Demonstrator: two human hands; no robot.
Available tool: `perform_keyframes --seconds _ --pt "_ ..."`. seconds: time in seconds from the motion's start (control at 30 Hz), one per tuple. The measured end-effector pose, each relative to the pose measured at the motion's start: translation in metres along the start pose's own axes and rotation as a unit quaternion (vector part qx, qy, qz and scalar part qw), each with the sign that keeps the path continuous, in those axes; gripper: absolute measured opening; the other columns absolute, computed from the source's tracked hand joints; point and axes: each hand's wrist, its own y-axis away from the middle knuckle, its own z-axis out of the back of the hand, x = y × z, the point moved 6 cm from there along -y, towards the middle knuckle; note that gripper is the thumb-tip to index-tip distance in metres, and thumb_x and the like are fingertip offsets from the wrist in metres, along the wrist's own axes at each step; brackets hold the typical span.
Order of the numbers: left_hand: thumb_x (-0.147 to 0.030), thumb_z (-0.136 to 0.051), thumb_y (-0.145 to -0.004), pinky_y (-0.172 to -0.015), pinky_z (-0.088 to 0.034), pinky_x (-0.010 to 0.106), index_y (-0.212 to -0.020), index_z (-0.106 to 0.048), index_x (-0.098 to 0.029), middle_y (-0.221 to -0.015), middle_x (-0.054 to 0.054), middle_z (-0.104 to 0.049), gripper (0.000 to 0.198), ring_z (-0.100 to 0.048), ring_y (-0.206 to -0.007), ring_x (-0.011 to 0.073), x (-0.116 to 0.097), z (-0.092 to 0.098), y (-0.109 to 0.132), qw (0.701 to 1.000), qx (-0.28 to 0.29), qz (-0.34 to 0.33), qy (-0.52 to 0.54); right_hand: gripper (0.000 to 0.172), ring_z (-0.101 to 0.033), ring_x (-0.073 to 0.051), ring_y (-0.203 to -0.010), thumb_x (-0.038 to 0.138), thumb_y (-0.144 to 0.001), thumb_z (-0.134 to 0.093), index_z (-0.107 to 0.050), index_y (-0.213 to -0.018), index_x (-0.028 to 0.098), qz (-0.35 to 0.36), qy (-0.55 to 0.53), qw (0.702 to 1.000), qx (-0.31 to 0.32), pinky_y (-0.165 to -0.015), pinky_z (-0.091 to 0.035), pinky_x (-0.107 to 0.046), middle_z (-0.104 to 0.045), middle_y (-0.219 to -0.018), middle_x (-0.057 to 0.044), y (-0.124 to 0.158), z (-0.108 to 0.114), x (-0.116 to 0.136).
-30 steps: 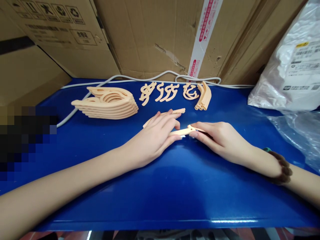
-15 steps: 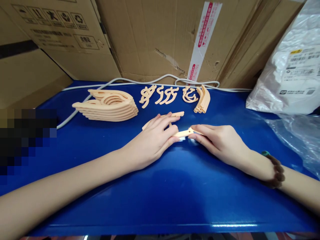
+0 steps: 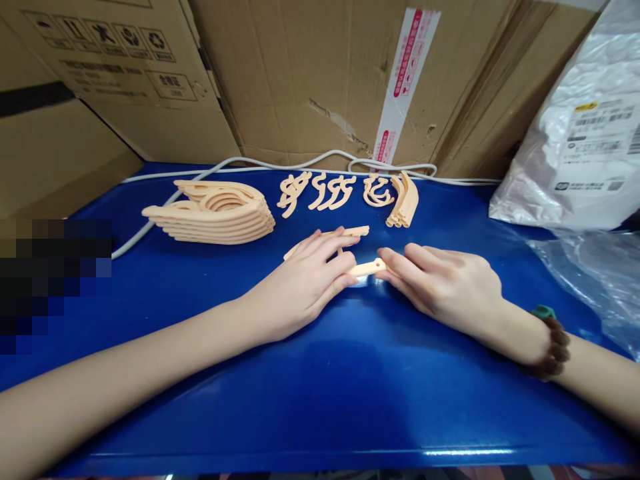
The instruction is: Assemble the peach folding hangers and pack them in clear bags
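Observation:
A beige plastic folding hanger [image 3: 367,268] lies low over the blue table, mostly covered by my fingers. My left hand [image 3: 310,280] closes over its body, thumb on the near edge and fingers across the top. The far arm of the hanger shows past my fingertips. My right hand [image 3: 443,277] pinches the hanger's right end beside a small round hole, with fingers curled. Whatever lies inside that pinch is hidden.
A stack of hanger bodies [image 3: 215,220] stands at the back left. Beige hooks [image 3: 330,192] and curved hanger arms [image 3: 404,200] lie along the back. Behind them run a white cable [image 3: 280,162] and cardboard boxes [image 3: 300,80]. A plastic bag [image 3: 565,153] sits at right.
My right hand has rolled over the hanger's end, its fingers now more curled and covering more of that end. My left hand keeps its hold almost unmoved.

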Motion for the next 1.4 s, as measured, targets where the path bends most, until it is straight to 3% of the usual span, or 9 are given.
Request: perform_keyframes --seconds 0.47,0.57,0.73,1.4 --pt "-0.037 -0.026 -0.108 -0.123 -0.023 0.059 -0.112 -0.058 -0.019 -0.155 0.012 -0.045 0.037 -0.03 -0.151 0.0276 0.001 -0.002 0.001 1.0 0.004 -0.009 -0.016 0.025 -0.052 -0.012 -0.055 0.035 -0.1 -0.056 -0.071 -0.103 0.015 0.04 0.019 0.998 -0.044 -0.053 -0.034 -0.028 -0.061 -0.065 0.002 -0.001 0.005 0.003" --pt "-0.036 -0.026 -0.108 -0.123 -0.024 0.059 -0.115 -0.057 -0.02 -0.155 0.012 -0.045 0.035 -0.029 -0.152 0.0268 0.001 -0.002 0.002 1.0 0.002 -0.014 -0.017 0.026 -0.052 -0.013 -0.054 0.035 -0.1 -0.054 -0.07 -0.091 0.017 0.032 0.011 0.999 -0.039 -0.053 -0.033 -0.028 -0.059 -0.063 0.002 -0.001 0.004 0.002" --pt "-0.037 -0.026 -0.108 -0.122 -0.023 0.06 -0.108 -0.057 -0.02 -0.156 0.011 -0.044 0.035 -0.03 -0.151 0.027 0.0 -0.002 0.002 0.999 0.011 -0.019 -0.023 0.042 -0.052 -0.011 -0.052 0.04 -0.102 -0.048 -0.058 -0.067 0.019 0.02 -0.034 0.999 -0.012 -0.053 -0.031 -0.028 -0.055 -0.058 0.002 0.0 -0.002 -0.001" --pt "-0.037 -0.032 -0.107 -0.124 -0.014 0.063 -0.105 -0.058 -0.021 -0.154 0.011 -0.047 0.03 -0.031 -0.151 0.0281 -0.004 -0.001 0.003 0.999 0.028 -0.034 -0.011 0.041 -0.054 -0.008 -0.048 0.045 -0.099 -0.051 -0.054 -0.067 0.019 0.023 -0.096 0.995 -0.018 -0.05 -0.027 -0.027 -0.056 -0.054 0.005 0.0 -0.003 -0.004"
